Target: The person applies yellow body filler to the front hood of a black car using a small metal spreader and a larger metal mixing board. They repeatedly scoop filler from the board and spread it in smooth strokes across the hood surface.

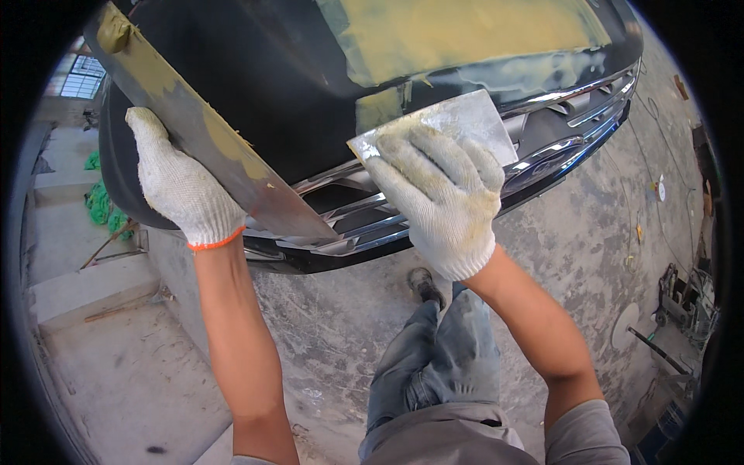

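Note:
My left hand (184,186), in a white knit glove with an orange cuff edge, grips a long metal putty board (194,124) by its left side. Yellowish smears coat the board, and a lump of body filler (114,32) sits at its far end. In my right hand (446,190), gloved and stained, is a flat rectangular metal putty spreader (477,120); the fingers press on its face. The spreader is over the front edge of a black car hood (256,85), beside a broad yellow filler patch (465,35). Whether its edge touches the hood is hidden.
A chrome grille (368,225) runs below the hood along the car's front. Stained concrete floor (325,325) lies under me. Low concrete steps (93,291) and green netting (101,203) are at the left. At the right are a white disc (625,327), equipment (682,298) and cords.

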Motion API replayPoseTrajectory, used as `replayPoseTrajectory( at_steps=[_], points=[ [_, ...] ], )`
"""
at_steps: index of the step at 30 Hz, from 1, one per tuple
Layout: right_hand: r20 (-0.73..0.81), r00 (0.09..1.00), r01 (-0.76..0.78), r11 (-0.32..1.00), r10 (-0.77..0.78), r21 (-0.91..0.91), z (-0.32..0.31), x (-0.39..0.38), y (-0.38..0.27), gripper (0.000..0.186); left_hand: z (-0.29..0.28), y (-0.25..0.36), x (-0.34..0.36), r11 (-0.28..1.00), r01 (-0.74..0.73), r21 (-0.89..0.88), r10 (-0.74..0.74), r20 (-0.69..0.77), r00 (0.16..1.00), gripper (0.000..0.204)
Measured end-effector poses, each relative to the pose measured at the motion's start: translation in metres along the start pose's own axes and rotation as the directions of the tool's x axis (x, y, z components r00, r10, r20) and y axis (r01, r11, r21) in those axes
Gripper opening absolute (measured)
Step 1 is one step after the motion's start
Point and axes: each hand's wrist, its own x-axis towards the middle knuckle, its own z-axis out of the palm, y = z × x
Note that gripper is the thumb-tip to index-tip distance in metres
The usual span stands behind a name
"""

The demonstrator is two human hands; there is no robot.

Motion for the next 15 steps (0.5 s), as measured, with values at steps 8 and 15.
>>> replayPoseTrajectory(
  at_steps=[8,15],
  points=[
    [0.04,0.999,-0.027,1.0,0.027,-0.002,-0.014,-0.015,0.009,0.04,0.009,0.009,-0.007,0.999,0.043,-0.03,-0.044,-0.043,0.998,0.048],
    [-0.078,0.997,0.006,1.0,-0.006,-0.002,-0.02,0.016,0.028,0.048,0.006,0.007,-0.004,0.999,0.037,-0.026,-0.038,-0.026,0.999,0.05]
  ],
)
